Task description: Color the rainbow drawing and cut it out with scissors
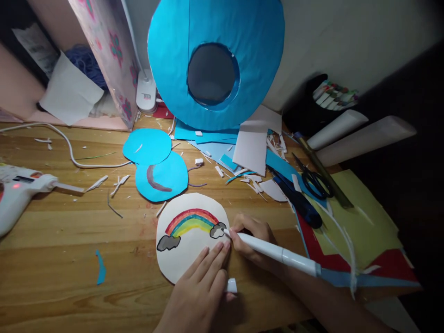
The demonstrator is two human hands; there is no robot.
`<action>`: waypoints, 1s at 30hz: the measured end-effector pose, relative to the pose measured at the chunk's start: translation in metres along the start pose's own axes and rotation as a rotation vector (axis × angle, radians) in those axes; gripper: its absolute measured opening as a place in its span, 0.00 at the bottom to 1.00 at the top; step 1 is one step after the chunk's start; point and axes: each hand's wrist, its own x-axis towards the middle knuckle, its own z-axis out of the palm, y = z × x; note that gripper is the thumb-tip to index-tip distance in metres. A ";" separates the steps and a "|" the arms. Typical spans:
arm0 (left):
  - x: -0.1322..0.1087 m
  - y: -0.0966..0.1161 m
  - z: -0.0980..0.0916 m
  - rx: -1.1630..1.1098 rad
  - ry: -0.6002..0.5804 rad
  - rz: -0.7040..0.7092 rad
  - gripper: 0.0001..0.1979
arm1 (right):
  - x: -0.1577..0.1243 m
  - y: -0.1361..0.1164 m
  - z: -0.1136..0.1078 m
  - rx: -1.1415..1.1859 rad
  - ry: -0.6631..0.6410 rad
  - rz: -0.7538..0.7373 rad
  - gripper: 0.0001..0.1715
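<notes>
A round white paper disc lies on the table, bearing a coloured rainbow with a grey cloud at each end. My right hand grips a white marker, its tip on the right cloud, which is partly grey and partly white. My left hand presses the disc's lower right with outstretched fingers. A white marker cap sticks out between its bent index finger and thumb. Just above the disc, two overlapping blue paper discs lie flat; the lower one carries a dark curved stroke.
A large blue ring stands at the back. Paper scraps, scissors and a blue-and-black cutter lie to the right, near coloured sheets. A glue gun is at left; markers fill a dark holder.
</notes>
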 end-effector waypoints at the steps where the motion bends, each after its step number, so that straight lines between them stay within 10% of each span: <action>1: 0.000 0.000 0.000 0.003 0.005 -0.004 0.18 | 0.000 0.000 0.001 -0.026 -0.003 -0.032 0.10; 30: -0.005 0.003 0.000 -0.138 -0.092 -0.063 0.12 | 0.002 0.000 0.002 -0.106 0.042 -0.224 0.13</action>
